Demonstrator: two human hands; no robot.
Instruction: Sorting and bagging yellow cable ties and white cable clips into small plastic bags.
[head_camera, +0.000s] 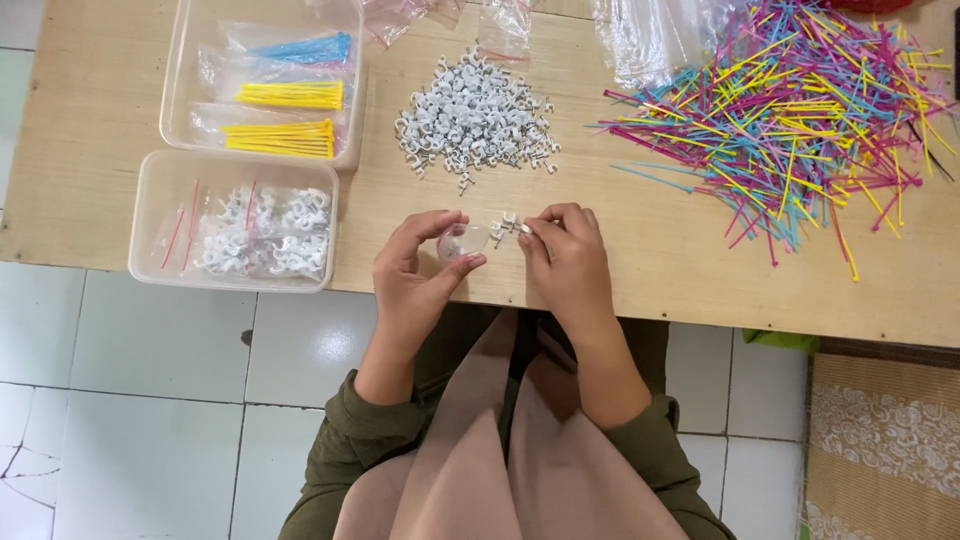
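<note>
Cable clips (508, 226), the little white plastic kind, are what both hands are busy with, right at the front edge of the wooden table (660, 250), about 6 o'clock from the big loose pile of clips (478, 118).

Containers first: two clear plastic tubs sit over at 9 to 10 o'clock. The near tub (148, 235) holds small zip bags stuffed with white clips; looks like four or so, but they overlap, so I can't count them for sure. The far tub (185, 90) has three bags of cable ties: one blue, two yellow.

Left hand (415, 275) is curled, thumb and fingers pinching a small clear zip bag (462, 242) and holding its mouth toward the other hand. Right hand (568, 265) has its fingertips pressed together on a clip or two just beside the bag's opening; exact number is too small to tell.

Over at 2 o'clock there's a huge messy heap of loose cable ties (790, 110) in pink, yellow, blue and green, way too many to count. Some empty clear bags (650, 35) lie at 12 to 1 o'clock.
</note>
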